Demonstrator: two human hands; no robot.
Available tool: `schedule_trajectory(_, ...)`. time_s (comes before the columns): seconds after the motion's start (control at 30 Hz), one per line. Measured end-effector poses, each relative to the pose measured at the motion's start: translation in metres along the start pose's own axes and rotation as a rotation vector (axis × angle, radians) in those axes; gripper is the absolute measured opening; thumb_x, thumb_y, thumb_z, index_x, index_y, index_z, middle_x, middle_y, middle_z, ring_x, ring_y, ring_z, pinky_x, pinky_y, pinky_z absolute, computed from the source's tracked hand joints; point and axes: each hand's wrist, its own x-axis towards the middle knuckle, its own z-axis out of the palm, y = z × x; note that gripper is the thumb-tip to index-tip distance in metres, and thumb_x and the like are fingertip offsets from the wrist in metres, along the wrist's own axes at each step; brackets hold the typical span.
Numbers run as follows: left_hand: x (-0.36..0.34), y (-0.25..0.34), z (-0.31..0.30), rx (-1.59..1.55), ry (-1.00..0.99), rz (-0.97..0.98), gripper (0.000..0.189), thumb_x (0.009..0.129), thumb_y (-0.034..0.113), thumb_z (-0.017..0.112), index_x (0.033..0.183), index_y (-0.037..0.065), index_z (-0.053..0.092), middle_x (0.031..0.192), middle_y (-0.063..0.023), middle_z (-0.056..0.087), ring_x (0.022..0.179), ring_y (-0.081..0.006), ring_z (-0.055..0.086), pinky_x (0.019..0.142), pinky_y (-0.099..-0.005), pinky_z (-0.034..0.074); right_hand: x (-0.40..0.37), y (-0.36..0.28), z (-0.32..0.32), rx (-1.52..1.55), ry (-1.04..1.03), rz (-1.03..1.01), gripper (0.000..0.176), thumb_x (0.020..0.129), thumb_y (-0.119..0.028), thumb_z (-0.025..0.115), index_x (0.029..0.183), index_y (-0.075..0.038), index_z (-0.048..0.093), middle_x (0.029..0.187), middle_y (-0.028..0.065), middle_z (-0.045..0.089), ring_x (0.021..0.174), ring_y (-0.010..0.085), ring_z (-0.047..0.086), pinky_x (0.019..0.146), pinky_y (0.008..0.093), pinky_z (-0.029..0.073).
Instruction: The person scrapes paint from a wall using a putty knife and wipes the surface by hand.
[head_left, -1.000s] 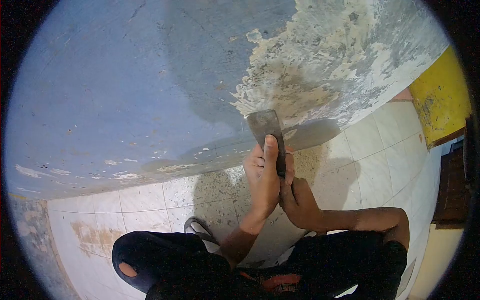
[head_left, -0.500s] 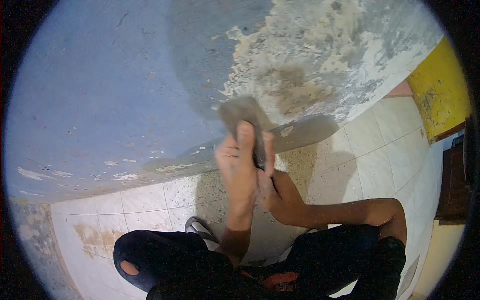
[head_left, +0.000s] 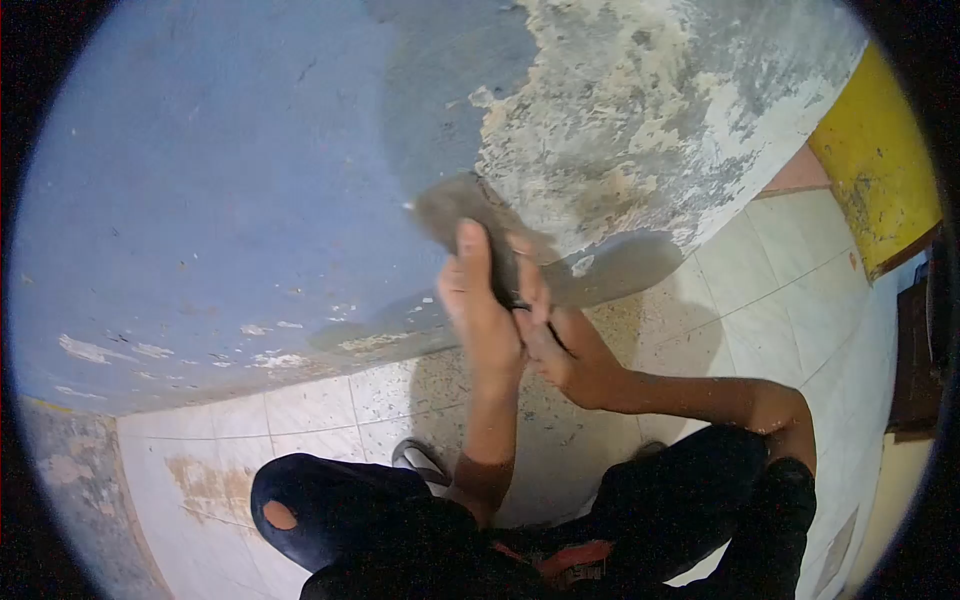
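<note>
A broad, flat grey-brown scraper (head_left: 452,212) slants up and left, its far end against the blue wall beside the edge of the peeled paint. My left hand (head_left: 482,310) is closed around it, with the thumb lying along its face. Lower down, my right hand (head_left: 552,345) is closed around the tool's near end, touching my left hand. The fingers cover most of that end, and motion blurs the tool a little. Right of the blade spreads a patch of bare, flaking plaster (head_left: 610,120).
Blue paint covers the wall (head_left: 240,180) on the left. Pale floor tiles (head_left: 310,405) run along its base, sprinkled with small chips. My bent knees (head_left: 330,510) and a sandalled foot (head_left: 420,458) are below. A yellow wall section (head_left: 880,160) stands at the right.
Both hands and the scraper have shifted slightly relative to the wall, the blade end now farther left of the peeled edge. The whole view has also moved a little. The grip stays the same.
</note>
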Motion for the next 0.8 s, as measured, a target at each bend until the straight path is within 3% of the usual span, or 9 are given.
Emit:
schedule_trajectory(0.07, -0.009, -0.016, 0.001, 0.006, -0.002, -0.099, 0.042, 0.091, 0.039, 0.042, 0.071, 0.002, 0.050, 0.045, -0.0002, 0.037, 0.031, -0.0098, 0.035, 0.030, -0.0217, 0.026, -0.016, 0.010, -0.008, -0.133, 0.021, 0.066, 0.039, 0.092, -0.030, 0.040, 0.076, 0.004, 0.050, 0.060, 0.0089, 0.050, 0.057, 0.0156, 0.047, 0.053, 0.0303, 0.038)
schedule_trajectory(0.13, -0.016, -0.032, 0.004, 0.005, 0.017, -0.130, 0.042, 0.091, 0.039, 0.042, 0.072, 0.002, 0.050, 0.046, -0.0006, 0.039, 0.032, -0.0098, 0.036, 0.030, -0.0215, 0.027, -0.031, 0.014, -0.016, -0.009, 0.058, 0.309, 0.041, 0.093, -0.032, 0.037, 0.071, 0.000, 0.048, 0.057, 0.0048, 0.048, 0.053, 0.0127, 0.045, 0.049, 0.0281, 0.037)
schedule_trajectory(0.37, -0.027, -0.039, 0.004, 0.051, 0.008, -0.214, 0.045, 0.089, 0.043, 0.043, 0.077, 0.000, 0.052, 0.051, -0.0030, 0.046, 0.035, -0.0104, 0.042, 0.032, -0.0216, 0.032, -0.046, 0.009, -0.021, 0.129, 0.061, 0.478, 0.040, 0.094, -0.033, 0.035, 0.070, -0.003, 0.046, 0.054, 0.0005, 0.044, 0.047, 0.0084, 0.040, 0.042, 0.0258, 0.033)
schedule_trajectory(0.6, -0.019, -0.006, 0.002, 0.144, 0.011, -0.155, 0.046, 0.090, 0.039, 0.044, 0.085, -0.005, 0.055, 0.059, -0.0105, 0.057, 0.039, -0.0101, 0.047, 0.037, -0.0205, 0.035, -0.028, -0.016, 0.001, 0.008, 0.061, 0.333, 0.039, 0.093, -0.030, 0.036, 0.073, 0.000, 0.048, 0.054, 0.0049, 0.047, 0.047, 0.0134, 0.044, 0.044, 0.0289, 0.036)
schedule_trajectory(0.67, -0.013, 0.009, -0.001, 0.013, -0.006, -0.134, 0.046, 0.090, 0.038, 0.045, 0.083, -0.006, 0.055, 0.059, -0.0113, 0.057, 0.038, -0.0101, 0.046, 0.036, -0.0202, 0.034, -0.017, -0.023, 0.009, -0.030, 0.071, 0.276, 0.039, 0.093, -0.029, 0.036, 0.074, 0.002, 0.048, 0.055, 0.0069, 0.048, 0.047, 0.0153, 0.046, 0.045, 0.0300, 0.037)
schedule_trajectory(0.73, -0.006, 0.020, -0.003, 0.002, -0.014, -0.070, 0.046, 0.090, 0.038, 0.045, 0.083, -0.007, 0.055, 0.058, -0.0113, 0.057, 0.038, -0.0101, 0.045, 0.035, -0.0201, 0.034, -0.003, -0.028, 0.014, -0.070, 0.081, 0.054, 0.036, 0.093, -0.027, 0.038, 0.077, 0.004, 0.049, 0.056, 0.0102, 0.050, 0.048, 0.0181, 0.049, 0.048, 0.0316, 0.039)
schedule_trajectory(0.8, -0.001, 0.028, -0.001, -0.040, -0.024, 0.043, 0.043, 0.091, 0.035, 0.046, 0.083, -0.007, 0.055, 0.056, -0.0104, 0.055, 0.036, -0.0099, 0.043, 0.034, -0.0202, 0.033, 0.004, -0.028, 0.023, -0.038, 0.099, 0.006, 0.034, 0.093, -0.028, 0.039, 0.073, -0.001, 0.047, 0.055, 0.0047, 0.045, 0.046, 0.0127, 0.042, 0.043, 0.0277, 0.033)
